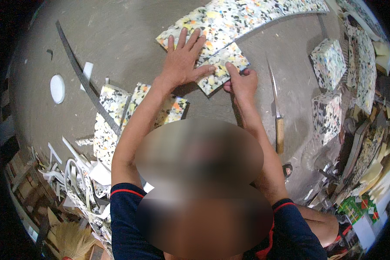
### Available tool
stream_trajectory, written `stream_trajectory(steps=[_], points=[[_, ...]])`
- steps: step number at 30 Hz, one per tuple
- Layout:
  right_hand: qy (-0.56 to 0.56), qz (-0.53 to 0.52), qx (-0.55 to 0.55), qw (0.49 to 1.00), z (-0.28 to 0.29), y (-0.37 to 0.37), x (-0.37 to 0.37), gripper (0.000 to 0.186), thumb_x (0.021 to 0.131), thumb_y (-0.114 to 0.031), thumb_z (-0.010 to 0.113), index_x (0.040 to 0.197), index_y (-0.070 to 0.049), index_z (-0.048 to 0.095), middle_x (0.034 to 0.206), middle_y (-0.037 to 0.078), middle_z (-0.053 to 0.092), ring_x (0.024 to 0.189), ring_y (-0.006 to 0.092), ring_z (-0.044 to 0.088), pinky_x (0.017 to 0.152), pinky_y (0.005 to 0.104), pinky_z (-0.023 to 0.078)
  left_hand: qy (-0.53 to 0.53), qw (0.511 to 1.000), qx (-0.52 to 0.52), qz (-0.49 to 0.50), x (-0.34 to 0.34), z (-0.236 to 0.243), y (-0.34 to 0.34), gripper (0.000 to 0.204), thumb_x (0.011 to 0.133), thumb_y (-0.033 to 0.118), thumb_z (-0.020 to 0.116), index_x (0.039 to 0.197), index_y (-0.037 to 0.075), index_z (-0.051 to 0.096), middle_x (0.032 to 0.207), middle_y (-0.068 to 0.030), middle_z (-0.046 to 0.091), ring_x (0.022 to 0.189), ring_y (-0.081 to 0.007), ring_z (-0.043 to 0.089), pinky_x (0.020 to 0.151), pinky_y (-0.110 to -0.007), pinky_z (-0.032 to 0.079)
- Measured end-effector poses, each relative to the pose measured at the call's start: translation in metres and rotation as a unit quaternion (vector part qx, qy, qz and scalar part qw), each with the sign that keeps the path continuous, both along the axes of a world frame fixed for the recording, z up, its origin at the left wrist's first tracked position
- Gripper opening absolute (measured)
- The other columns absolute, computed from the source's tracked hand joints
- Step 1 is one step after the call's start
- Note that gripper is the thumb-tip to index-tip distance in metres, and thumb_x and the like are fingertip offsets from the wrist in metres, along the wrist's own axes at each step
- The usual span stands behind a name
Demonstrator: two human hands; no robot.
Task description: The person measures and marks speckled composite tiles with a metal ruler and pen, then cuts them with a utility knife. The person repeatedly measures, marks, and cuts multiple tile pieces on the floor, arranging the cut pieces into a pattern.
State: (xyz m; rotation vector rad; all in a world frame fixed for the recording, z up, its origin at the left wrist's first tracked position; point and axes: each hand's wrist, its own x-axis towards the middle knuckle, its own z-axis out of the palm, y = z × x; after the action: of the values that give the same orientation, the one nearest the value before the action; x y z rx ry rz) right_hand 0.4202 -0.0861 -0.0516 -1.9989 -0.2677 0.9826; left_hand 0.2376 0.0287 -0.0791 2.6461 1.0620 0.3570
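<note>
A long multicoloured speckled foam sheet [247, 19] lies across the floor at the top. A smaller square foam piece [228, 55] sits against its lower edge, overlapping or touching it; I cannot tell which. My left hand [181, 63] rests flat with spread fingers on the long sheet, its thumb reaching onto the square piece. At the square's right corner, my right hand [244, 83] pinches the edge, thumb on top and fingers curled beneath. A long knife [280, 130] with a wooden handle lies to the right of my right forearm.
Two speckled foam blocks [328, 65] stand at the right, beside heaped foam scraps [368, 143]. More foam pieces [110, 125] lie left of my left forearm, crossed by a dark curved strip [76, 67]. A white disc [57, 89] and a straw broom [71, 240] are farther left.
</note>
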Motion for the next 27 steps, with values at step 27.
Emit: stream_trajectory(steps=[27], points=[[0.032,0.071,0.028,0.997,0.002,-0.147,0.042,0.046,0.093,-0.029,0.077,0.115,0.007,0.062,0.088,0.009,0.07,0.065,0.0141,0.066,0.056,0.0285,0.057,0.118,0.985,0.035,-0.12,-0.08,0.017,0.039,0.105,0.07,0.033,0.089,0.16,0.028,0.034,0.17,-0.0068,0.019,0.156,-0.0388,0.014,0.124,-0.06,0.016]])
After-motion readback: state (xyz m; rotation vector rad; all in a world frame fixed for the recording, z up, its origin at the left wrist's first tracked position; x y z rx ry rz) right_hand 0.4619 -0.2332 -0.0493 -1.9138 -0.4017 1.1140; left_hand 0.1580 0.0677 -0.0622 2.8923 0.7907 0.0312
